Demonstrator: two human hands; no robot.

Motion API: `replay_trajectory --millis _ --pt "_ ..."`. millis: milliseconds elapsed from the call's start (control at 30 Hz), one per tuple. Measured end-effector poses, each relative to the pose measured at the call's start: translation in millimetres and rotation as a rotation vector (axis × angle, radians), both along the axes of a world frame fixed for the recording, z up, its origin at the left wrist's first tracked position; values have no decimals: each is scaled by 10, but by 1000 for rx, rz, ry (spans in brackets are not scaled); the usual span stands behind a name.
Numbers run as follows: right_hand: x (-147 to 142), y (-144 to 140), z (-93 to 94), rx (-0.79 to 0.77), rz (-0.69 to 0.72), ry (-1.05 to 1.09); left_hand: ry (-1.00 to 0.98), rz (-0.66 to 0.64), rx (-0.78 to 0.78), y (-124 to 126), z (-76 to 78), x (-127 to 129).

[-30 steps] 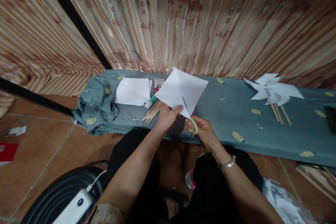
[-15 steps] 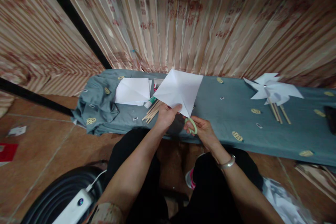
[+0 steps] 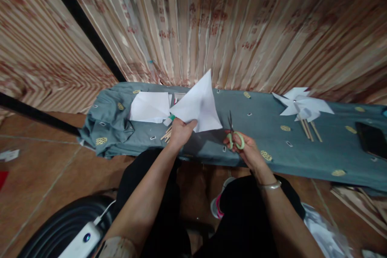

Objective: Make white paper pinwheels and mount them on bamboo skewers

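Note:
My left hand (image 3: pixel 179 132) pinches a white square sheet of paper (image 3: pixel 198 104) by its lower edge and holds it tilted up above the cloth-covered bench (image 3: pixel 266 137). My right hand (image 3: pixel 245 146) grips green-handled scissors (image 3: pixel 233 134), blades pointing up and away, just right of the paper and apart from it. Below my left hand lie several wooden sticks (image 3: pixel 165 134) and a small tube with a green cap (image 3: pixel 168 120).
A stack of white paper (image 3: pixel 149 106) lies at the bench's left. Finished white paper pinwheels on sticks (image 3: pixel 299 105) lie to the right, a dark phone (image 3: pixel 371 139) beyond them. Patterned curtains hang behind. A black round object with a white device (image 3: pixel 79 245) sits on the floor.
The scissors have come out of the paper and moved right. My left hand has turned the sheet and lifted it more upright. The camera shifted slightly.

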State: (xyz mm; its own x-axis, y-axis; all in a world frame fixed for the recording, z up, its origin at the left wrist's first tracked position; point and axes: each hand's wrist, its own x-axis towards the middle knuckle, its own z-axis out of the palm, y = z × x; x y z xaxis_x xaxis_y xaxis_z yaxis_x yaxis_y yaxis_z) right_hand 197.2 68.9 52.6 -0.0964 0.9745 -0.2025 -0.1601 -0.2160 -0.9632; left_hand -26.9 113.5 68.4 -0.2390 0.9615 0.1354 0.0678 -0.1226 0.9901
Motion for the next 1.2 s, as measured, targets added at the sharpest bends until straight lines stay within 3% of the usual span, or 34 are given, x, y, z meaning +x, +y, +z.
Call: replay_trajectory --millis 133,233,333,433,533,733,867,1000,1200 --pt "56 64 27 82 -76 152 119 -149 74 -39 -42 24" --pt "29 97 20 134 -118 214 297 -182 -3 -66 -32 35" --pt "-32 128 22 175 -196 221 525 -223 -61 -83 14 43" --pt "-83 161 50 152 -242 175 597 -281 -32 -85 49 54" --pt "-105 188 68 108 -277 171 427 -297 -82 -71 51 64" --pt "-129 240 31 53 -430 312 -345 -237 -222 -55 71 142" --pt "-184 291 4 8 -472 412 -710 -209 -288 -119 87 282" --pt "-298 301 -13 -15 -444 443 -824 -190 -361 -178 79 433" --pt "-380 227 4 -15 -342 323 -864 31 -306 -124 138 461"
